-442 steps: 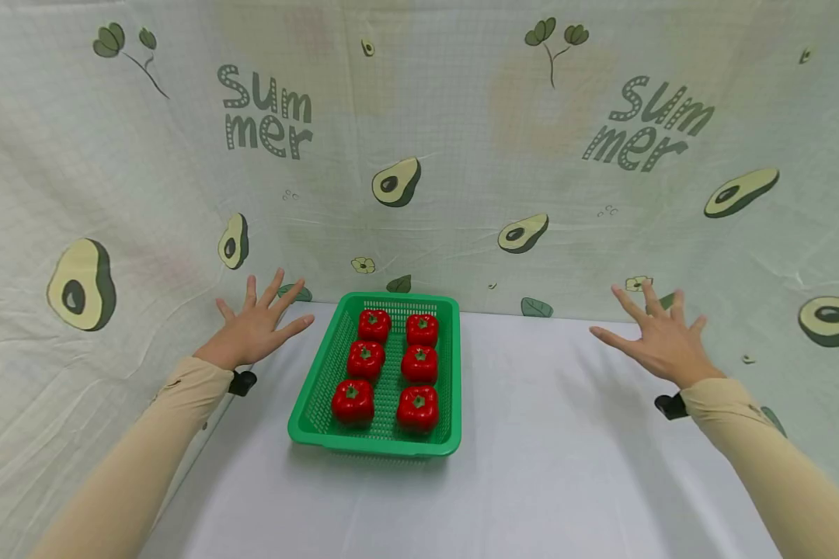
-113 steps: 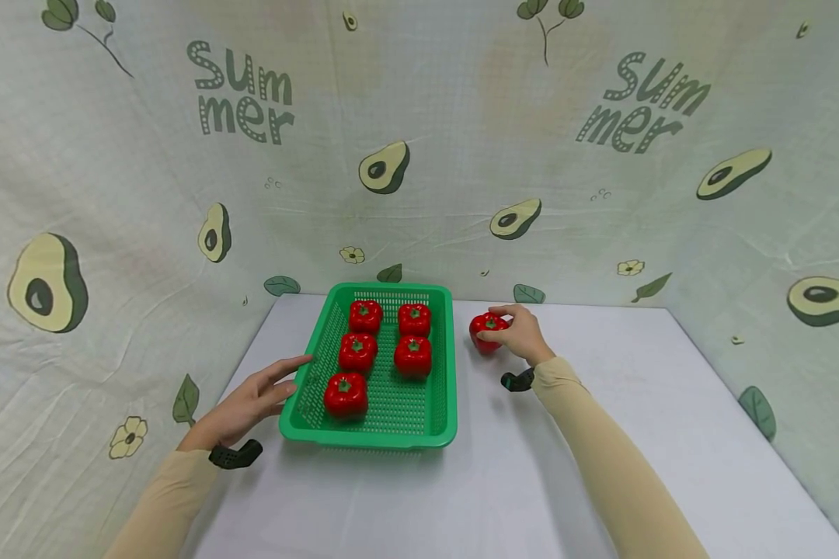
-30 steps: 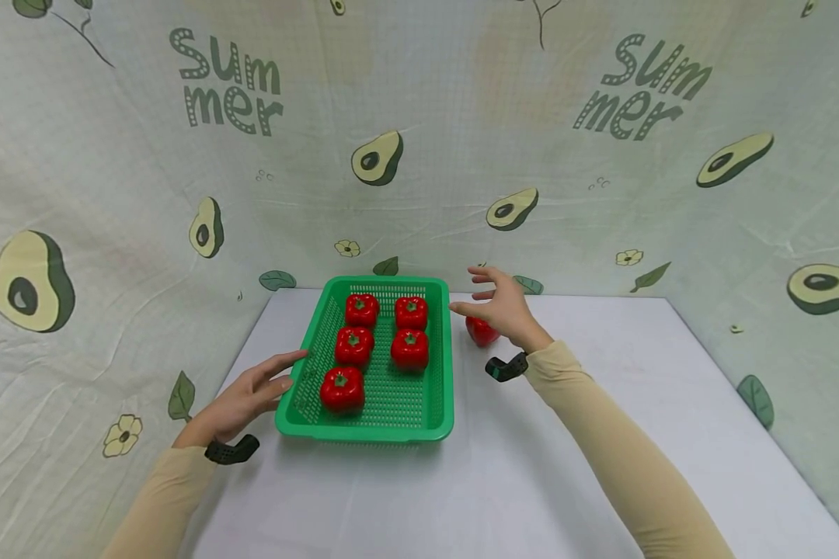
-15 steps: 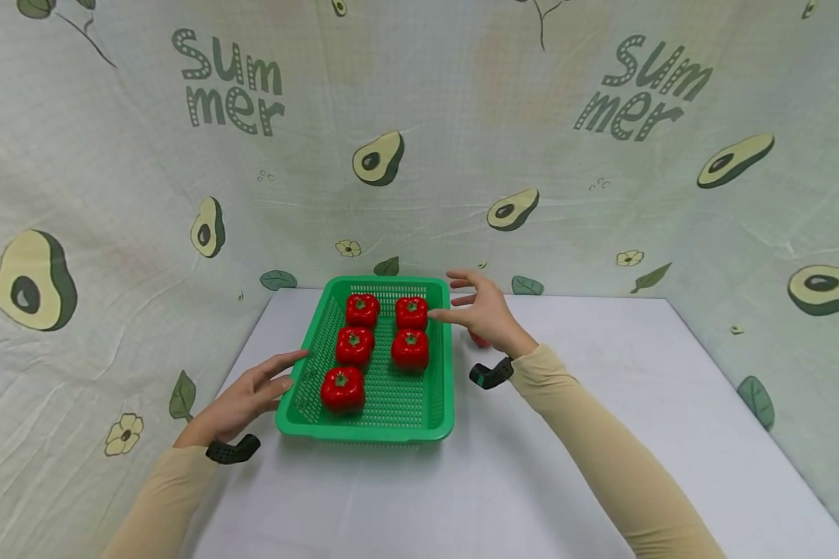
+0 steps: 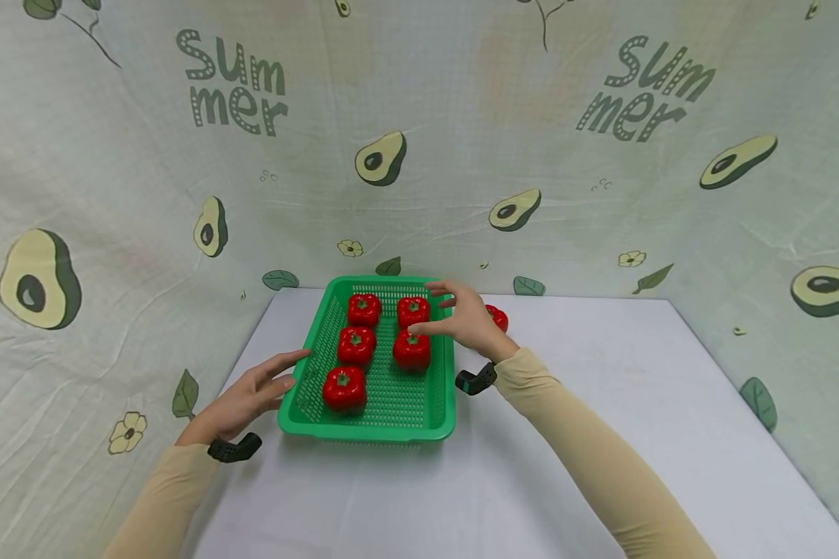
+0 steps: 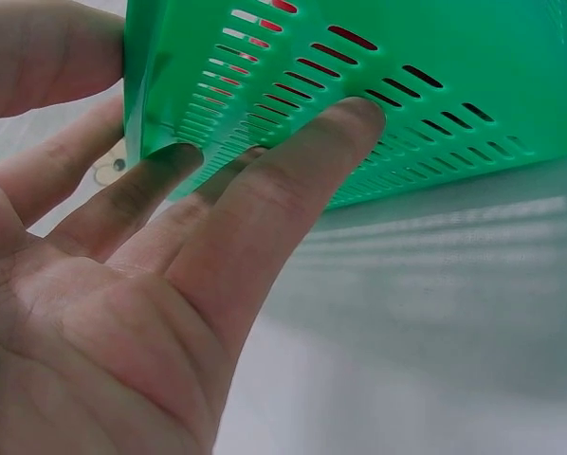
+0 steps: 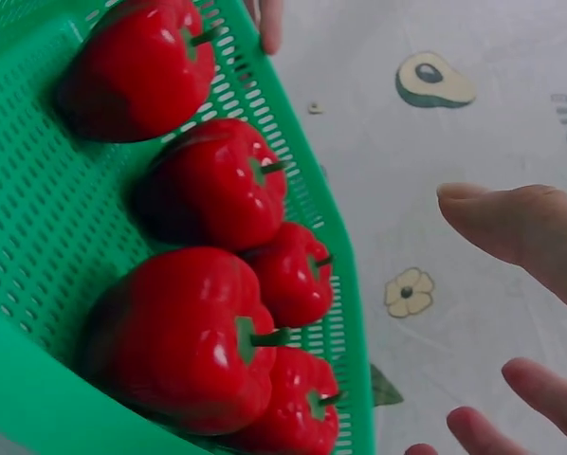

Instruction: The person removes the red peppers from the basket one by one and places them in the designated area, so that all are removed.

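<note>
A green plastic basket [image 5: 400,419] stands on the white table and holds several red bell peppers [image 5: 344,390] in two columns. My left hand [image 5: 241,404] is at its left side; in the left wrist view the fingers [image 6: 274,204], only slightly bent, touch the slotted outer wall. Over the basket's right rim hovers my right hand [image 5: 464,317], fingers and thumb apart, holding nothing. Its thumb is just above the nearer pepper [image 5: 412,353] of the right column. Another bell pepper [image 5: 498,318] lies on the table outside the basket, mostly hidden behind the right hand.
A pale cloth [image 5: 447,116] printed with avocados and lettering hangs behind and beside the table [image 5: 573,388]. Black wrist-worn devices sit on both wrists, the right one [image 5: 477,379] close to the basket's right edge.
The right hand has let go of the pepper on the table and moved left over the basket's right column. The left hand stays at the basket's side.
</note>
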`<state>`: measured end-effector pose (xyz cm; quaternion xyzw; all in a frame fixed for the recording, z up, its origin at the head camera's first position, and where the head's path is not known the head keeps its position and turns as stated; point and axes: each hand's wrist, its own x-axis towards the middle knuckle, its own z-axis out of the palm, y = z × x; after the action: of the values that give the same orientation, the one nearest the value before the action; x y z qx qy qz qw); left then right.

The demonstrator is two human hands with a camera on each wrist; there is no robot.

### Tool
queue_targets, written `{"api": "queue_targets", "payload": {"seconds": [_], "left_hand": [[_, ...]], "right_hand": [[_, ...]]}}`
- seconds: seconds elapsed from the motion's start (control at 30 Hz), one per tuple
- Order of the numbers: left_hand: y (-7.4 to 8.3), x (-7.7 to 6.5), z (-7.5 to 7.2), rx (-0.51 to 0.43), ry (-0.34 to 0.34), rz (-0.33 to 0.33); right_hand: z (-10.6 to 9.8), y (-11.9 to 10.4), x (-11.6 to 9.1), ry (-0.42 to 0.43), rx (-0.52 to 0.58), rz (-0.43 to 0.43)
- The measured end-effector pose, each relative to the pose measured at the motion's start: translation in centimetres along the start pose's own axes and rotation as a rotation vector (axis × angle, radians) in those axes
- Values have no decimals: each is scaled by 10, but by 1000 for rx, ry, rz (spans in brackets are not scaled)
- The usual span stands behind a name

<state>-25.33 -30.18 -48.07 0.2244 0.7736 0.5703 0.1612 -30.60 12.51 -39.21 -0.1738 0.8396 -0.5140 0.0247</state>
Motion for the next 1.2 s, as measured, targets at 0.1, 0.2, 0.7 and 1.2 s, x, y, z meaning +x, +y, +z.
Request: {"api": "queue_targets", "payload": {"seconds": [0.1,0.2,0.7,1.2], "left_hand": [[-1,0,0,-7,-4,4],[-1,1,0,-9,-5,3],[-1,0,0,-16,-2,-1],[-4,1,-1,-28,-5,-1]], "right_hand": [[5,1,3,-25,-3,-15],[10,2,6,-34,-5,-19],[34,9,22,-80,-119,-74],[46,7,27,-146,-205,-31]]}}
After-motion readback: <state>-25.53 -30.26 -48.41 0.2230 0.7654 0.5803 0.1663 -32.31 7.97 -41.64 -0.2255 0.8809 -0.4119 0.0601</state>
